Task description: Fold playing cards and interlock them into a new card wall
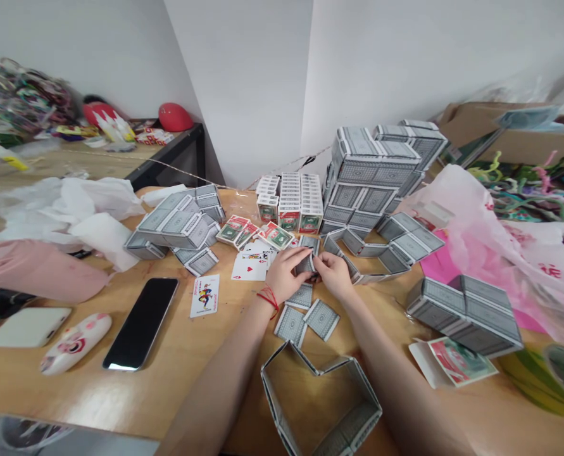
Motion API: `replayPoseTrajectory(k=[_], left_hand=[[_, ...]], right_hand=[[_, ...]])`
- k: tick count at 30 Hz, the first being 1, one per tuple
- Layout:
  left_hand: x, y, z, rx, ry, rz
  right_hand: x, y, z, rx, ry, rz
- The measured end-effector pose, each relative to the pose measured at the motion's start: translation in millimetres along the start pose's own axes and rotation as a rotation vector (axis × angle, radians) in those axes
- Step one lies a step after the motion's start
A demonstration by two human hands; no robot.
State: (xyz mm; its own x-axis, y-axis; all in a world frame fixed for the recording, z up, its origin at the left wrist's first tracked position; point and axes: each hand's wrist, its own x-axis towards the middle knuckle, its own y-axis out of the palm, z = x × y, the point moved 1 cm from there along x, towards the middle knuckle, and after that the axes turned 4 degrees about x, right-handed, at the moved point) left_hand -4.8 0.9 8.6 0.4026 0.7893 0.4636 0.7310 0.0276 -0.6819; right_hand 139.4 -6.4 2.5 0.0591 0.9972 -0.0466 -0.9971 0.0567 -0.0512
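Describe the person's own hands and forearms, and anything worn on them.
The left hand and right hand are gloveless, and both visible forearms are sleeveless. A thin red string bracelet circles the left wrist; the right wrist shows nothing worn.

Reading outward from the middle of the view, between seven and eight o'clock, a lone red heart shows on the face-up ace of hearts (249, 273), a small red A at its corner, while at eight o'clock the jester card (204, 296) carries red lettering down its edge, too small to make out! Up to twelve o'clock, the stacked card boxes (290, 196) wear red and green labels with print too fine to call, likewise the opened box (464, 361) at four, and round at three the plastic bag (545, 250) flashes red characters, blurred beyond reading!
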Motion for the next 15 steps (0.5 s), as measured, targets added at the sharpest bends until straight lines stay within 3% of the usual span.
replayPoseTrajectory(k=[6, 15], left_hand=[[-1.5, -1.1, -0.7, 0.044, 0.03, -0.006], [0.2, 1.6, 2.0, 0.088, 0.011, -0.017]], right_hand=[[0.8, -1.6, 0.1, -0.023, -0.012, 0.036], [5.0, 1.8, -14.1, -0.14, -0.067, -0.08]])
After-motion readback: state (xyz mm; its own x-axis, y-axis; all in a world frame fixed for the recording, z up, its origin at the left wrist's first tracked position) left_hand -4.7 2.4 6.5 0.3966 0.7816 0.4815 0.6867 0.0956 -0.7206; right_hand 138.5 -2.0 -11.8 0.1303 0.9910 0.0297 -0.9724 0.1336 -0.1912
